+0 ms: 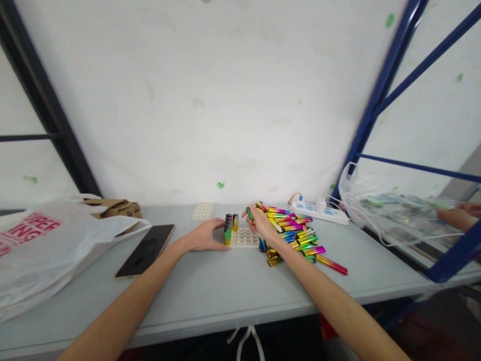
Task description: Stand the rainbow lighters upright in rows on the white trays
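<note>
A white tray (245,238) with rows of round holes lies on the table. Several shiny lighters (227,236) stand upright along its left end, and another lighter (235,222) stands just right of them. My left hand (205,234) curves around the tray's left end, thumb at the near corner and fingers at the far side. Above the tray's right half, my right hand (262,224) is closed on a green lighter (250,213), held tilted in the fingertips. Beside and partly behind that hand spreads a pile of metallic multicoloured lighters (296,231).
A second white tray (203,211) lies by the wall. To the left are a dark phone (146,250), a white plastic bag (56,245) and cardboard (116,206). A power strip (319,210) sits behind the pile. Beyond the blue frame (370,110) another person's hand (456,215) shows.
</note>
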Action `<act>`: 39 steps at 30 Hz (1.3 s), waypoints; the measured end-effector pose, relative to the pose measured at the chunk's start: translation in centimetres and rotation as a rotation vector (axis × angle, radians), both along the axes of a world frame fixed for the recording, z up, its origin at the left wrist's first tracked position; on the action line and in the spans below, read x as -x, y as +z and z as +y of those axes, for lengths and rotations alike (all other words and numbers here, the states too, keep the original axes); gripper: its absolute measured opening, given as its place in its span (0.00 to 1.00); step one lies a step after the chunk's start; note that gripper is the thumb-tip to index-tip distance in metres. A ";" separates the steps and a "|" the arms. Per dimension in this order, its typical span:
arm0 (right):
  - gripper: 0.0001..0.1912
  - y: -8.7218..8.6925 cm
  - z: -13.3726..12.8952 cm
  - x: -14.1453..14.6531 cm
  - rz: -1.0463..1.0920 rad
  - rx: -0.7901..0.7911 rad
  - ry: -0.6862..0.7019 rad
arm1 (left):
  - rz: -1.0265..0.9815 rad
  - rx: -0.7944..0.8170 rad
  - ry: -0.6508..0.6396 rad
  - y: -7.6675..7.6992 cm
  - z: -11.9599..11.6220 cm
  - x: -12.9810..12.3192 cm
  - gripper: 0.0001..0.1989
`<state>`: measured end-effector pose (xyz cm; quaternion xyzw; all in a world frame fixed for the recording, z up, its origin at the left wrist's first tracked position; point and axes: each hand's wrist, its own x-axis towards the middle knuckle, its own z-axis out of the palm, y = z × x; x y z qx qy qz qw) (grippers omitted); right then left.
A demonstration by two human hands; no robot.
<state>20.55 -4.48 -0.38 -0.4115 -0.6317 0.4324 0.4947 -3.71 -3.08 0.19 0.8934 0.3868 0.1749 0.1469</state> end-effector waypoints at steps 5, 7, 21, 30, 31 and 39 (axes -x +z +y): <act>0.22 0.7 -0.9 -0.6 -0.343 -0.359 -0.003 | -0.004 -0.004 -0.040 -0.2 0.1 0.0 0.40; 0.19 1.0 -1.2 -0.8 -0.447 -0.436 -0.031 | -0.008 0.003 -0.032 -0.2 0.1 0.0 0.40; 0.12 0.0 0.0 -0.5 -0.728 -0.519 -0.064 | -0.038 0.022 -0.054 0.1 0.0 -0.1 0.40; 0.13 2.0 0.0 -0.1 -1.042 -0.558 -0.034 | -0.010 -0.004 -0.055 0.2 0.0 -0.1 0.38; 0.13 2.1 -0.1 0.1 -1.080 -0.550 -0.047 | -0.009 -0.006 -0.061 0.2 0.0 -0.1 0.38; 0.21 2.1 0.9 -2.6 -0.909 -0.427 -0.080 | -0.063 0.009 -0.066 -0.3 0.0 0.0 0.37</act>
